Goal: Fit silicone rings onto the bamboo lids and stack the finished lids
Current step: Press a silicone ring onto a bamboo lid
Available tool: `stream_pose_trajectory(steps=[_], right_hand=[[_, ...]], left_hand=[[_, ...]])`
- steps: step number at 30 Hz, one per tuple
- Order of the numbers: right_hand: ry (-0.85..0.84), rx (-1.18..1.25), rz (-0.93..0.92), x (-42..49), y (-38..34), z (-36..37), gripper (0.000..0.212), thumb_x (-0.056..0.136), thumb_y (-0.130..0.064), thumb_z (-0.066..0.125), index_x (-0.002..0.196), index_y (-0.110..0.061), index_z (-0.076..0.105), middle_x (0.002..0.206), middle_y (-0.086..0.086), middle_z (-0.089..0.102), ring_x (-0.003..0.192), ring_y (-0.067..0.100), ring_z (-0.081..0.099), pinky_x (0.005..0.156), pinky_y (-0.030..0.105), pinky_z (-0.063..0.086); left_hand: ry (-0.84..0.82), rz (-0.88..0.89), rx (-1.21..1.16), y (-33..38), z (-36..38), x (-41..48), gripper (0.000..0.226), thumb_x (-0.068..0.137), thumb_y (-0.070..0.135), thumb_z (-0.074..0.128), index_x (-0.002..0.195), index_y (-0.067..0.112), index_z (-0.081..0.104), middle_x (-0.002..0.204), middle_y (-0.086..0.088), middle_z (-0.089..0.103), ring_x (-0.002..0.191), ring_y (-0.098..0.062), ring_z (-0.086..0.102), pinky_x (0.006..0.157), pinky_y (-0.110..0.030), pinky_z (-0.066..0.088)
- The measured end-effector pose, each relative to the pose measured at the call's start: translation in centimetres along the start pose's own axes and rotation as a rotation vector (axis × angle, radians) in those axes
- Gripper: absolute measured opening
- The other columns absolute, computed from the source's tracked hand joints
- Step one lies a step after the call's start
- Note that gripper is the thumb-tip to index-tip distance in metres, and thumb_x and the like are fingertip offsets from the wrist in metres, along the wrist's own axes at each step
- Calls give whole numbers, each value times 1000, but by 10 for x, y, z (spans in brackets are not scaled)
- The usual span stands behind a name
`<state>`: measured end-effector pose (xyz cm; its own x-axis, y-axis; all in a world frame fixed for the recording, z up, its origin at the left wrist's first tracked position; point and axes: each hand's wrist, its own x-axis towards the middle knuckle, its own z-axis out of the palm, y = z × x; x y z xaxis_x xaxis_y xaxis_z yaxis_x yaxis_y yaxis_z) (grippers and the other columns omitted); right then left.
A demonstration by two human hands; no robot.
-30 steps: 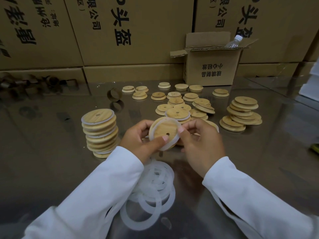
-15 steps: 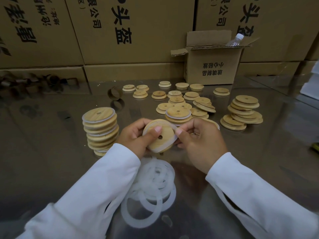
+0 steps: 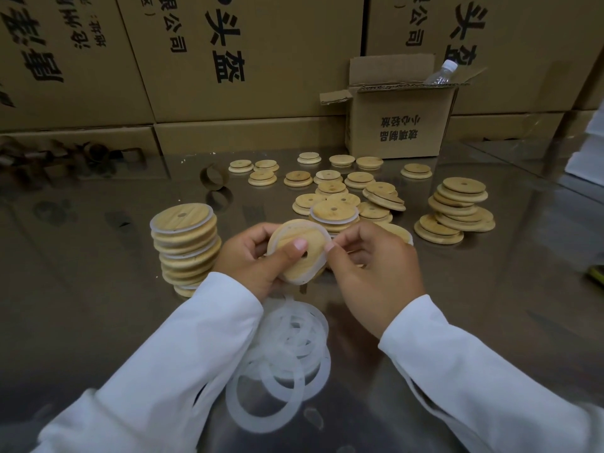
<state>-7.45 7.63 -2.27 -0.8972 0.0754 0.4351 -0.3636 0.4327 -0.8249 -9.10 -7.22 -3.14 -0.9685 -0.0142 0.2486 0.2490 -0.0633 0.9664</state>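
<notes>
My left hand grips a round bamboo lid with a centre hole, thumb pressed on its face. A translucent silicone ring lies around the lid's rim. My right hand pinches the ring at the lid's right edge. A tall stack of ringed lids stands to the left of my hands. A pile of loose silicone rings lies on the table below my wrists. Bare bamboo lids are scattered behind my hands, and more are heaped at the right.
A shiny metal table holds everything. A small open cardboard box with a plastic bottle in it stands at the back right. Large printed cartons wall off the far side. A cardboard tape core sits at mid left.
The lid has tilted so its face turns up towards me, and the ring now sits further around its rim. Both hands stayed in place.
</notes>
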Motion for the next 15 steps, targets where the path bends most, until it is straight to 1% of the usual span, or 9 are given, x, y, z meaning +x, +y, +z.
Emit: stream_pose_trajectory(steps=[1,2,4,6,7,9,11,12,15], right_hand=[[6,8,16,1,0,-1,18,82,-22,65,68,-30,56,67,-15,62,67,-1,60,56,10,44],[7,14,31,1,0,-1,18,83,-21,65,68,-29,57,68,-14,63,66,2,60,59,14,46],[-8,37,66,3,-1,-2,16,83,-19,64,70,-25,59,72,-9,66,70,7,63,68,25,53],[-30,77,118,5,-2,-3,13,84,-17,64,71,-20,61,76,-3,68,76,14,65,76,36,55],[-39,96,144,6,-2,-3,13,84,-17,64,72,-19,62,77,-2,68,77,15,65,77,39,56],[-54,133,184,8,-2,-4,12,84,-16,64,72,-18,63,78,0,69,79,16,66,79,42,55],[-58,159,210,9,-3,-4,12,83,-16,65,71,-18,64,78,1,70,80,16,67,79,43,55],[-61,163,217,9,-4,-4,12,83,-17,65,71,-18,64,78,1,71,80,16,67,79,43,55],[-92,160,224,11,-5,-6,13,84,-18,64,71,-20,64,78,2,71,80,17,68,79,44,55]], left_hand=[[-6,1,5,0,0,0,18,51,33,73,68,26,71,68,2,70,63,-14,66,52,-29,56],[-10,2,8,-1,-1,0,17,51,31,73,68,27,72,69,1,70,64,-15,66,54,-31,57],[-20,8,18,-1,-2,1,17,51,31,77,68,29,72,70,2,71,67,-16,66,57,-32,58],[-28,9,26,-2,-3,2,19,53,31,84,68,30,71,70,3,70,68,-15,66,58,-30,57],[-30,5,20,-2,-4,3,15,55,29,80,68,30,71,69,4,70,68,-13,66,58,-29,56],[-35,-8,-1,-2,-5,4,9,60,24,72,66,30,72,68,3,70,66,-12,66,58,-30,57],[-41,-28,-58,-1,-3,5,14,59,16,80,66,23,71,67,2,70,64,-12,67,56,-30,57],[-43,-36,-101,-1,-3,4,14,58,15,79,67,19,69,66,1,70,62,-12,67,54,-29,56],[-31,-53,-183,2,-1,4,19,58,19,66,75,12,61,64,1,69,61,-11,67,52,-27,56]])
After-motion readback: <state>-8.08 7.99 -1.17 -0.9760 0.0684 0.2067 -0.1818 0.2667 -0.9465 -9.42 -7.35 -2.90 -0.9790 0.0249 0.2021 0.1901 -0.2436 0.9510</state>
